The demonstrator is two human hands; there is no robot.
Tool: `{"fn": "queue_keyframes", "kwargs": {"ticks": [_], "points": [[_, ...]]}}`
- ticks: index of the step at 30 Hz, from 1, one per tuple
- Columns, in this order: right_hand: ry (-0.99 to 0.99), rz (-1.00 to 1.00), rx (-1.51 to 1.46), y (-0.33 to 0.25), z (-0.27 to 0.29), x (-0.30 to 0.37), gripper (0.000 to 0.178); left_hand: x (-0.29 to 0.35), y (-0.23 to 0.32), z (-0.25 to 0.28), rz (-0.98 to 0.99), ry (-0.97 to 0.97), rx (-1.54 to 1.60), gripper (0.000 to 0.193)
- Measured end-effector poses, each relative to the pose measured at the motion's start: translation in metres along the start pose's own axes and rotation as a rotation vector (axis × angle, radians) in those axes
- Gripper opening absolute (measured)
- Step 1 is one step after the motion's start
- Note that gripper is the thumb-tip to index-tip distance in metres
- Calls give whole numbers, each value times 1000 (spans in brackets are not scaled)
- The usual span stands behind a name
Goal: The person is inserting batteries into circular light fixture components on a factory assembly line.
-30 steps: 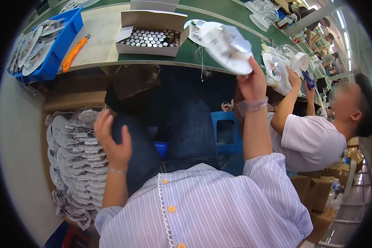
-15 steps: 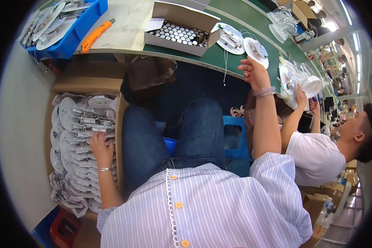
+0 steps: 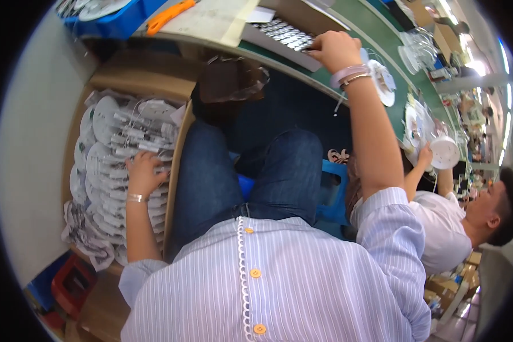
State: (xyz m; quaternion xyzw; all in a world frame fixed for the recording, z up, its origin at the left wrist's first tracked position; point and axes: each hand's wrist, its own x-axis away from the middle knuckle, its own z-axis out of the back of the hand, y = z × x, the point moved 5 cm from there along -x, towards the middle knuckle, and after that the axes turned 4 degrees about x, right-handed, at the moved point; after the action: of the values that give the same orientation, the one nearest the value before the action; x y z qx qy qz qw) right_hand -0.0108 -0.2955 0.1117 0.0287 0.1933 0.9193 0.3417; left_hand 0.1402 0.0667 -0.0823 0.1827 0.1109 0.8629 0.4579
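My left hand (image 3: pixel 146 174) rests among white round disc assemblies (image 3: pixel 101 157) with thin wires, packed in rows in an open carton at my left. Its fingers are apart over the discs, and no single piece is visibly held. Reaching up to the bench, my right hand (image 3: pixel 337 52) is at the right end of a cardboard box (image 3: pixel 282 50) of silver-topped batteries (image 3: pixel 290 35). Its thumb and fingertips are pressed together over the box, and what is between them is hidden. A white disc assembly (image 3: pixel 382 82) lies on the green bench beyond my right wrist.
An orange utility knife (image 3: pixel 170 16) and a blue bin (image 3: pixel 117 23) of discs are on the bench at the left. On the right, a co-worker (image 3: pixel 447 222) holds a white round part (image 3: pixel 444 152). A brown bag (image 3: pixel 231 82) hangs under the bench edge.
My right hand has moved left from the disc assemblies to the battery box, its fingers closing together. My left hand stays in the carton. The view has shifted, and the co-worker's white part has moved.
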Motion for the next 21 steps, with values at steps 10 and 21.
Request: {"fn": "queue_keyframes", "kwargs": {"ticks": [10,21], "points": [[-104,14,-183,20,-23,-21,20,-20,-13,16,0,87,237,19],[141,22,-59,8,-10,1,22,-53,-33,0,-23,90,-66,15]]}}
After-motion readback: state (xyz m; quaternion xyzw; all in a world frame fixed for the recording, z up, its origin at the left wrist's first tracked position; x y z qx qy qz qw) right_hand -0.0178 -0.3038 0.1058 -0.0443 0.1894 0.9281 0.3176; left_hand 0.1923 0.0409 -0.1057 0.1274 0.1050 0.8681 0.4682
